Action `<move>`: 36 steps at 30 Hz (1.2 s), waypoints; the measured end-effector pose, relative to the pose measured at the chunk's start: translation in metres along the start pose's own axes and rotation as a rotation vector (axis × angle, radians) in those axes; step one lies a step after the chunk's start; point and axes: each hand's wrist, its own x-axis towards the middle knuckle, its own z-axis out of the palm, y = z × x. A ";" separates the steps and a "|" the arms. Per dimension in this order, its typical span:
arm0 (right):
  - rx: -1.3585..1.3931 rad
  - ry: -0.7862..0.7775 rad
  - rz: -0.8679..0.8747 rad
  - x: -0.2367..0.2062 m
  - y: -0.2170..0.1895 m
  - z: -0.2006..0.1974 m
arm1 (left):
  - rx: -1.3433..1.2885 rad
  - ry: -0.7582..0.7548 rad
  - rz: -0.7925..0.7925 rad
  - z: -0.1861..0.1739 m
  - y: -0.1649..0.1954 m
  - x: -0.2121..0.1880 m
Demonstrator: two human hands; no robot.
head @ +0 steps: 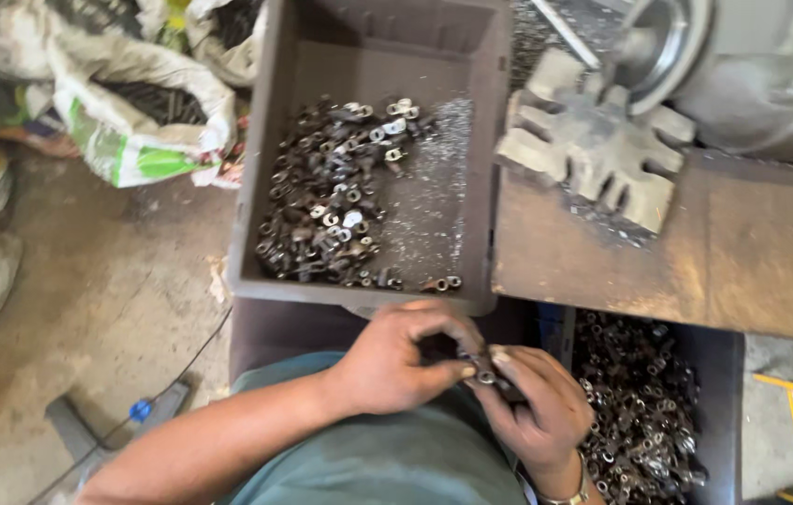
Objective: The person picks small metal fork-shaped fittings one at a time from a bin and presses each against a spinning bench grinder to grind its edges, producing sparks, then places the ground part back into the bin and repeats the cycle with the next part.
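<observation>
Now; both hands [471, 374] pinch small metal fittings [484, 367]; above lap

A worker in a faded grey-green cotton shirt, arms bare to above the elbow, with a slim silver metal bracelet [572, 488] on the wrist of the bare right hand [538, 404]; the left hand [396, 360] carries no ring or glove.

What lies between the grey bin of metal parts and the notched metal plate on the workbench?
In the head view, only the grey bin's right wall and a strip of workbench edge dusted with metal shavings separate it from the notched metal plate.
</observation>
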 end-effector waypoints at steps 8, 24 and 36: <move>-0.112 -0.002 0.025 0.001 0.006 -0.012 | 0.196 -0.064 0.135 -0.017 -0.004 0.006; -0.453 0.154 0.272 0.167 0.143 -0.051 | 1.131 -0.026 -0.122 -0.117 -0.046 0.017; -0.555 0.189 0.285 0.167 0.165 -0.076 | 1.145 -0.036 -0.145 -0.118 -0.052 0.017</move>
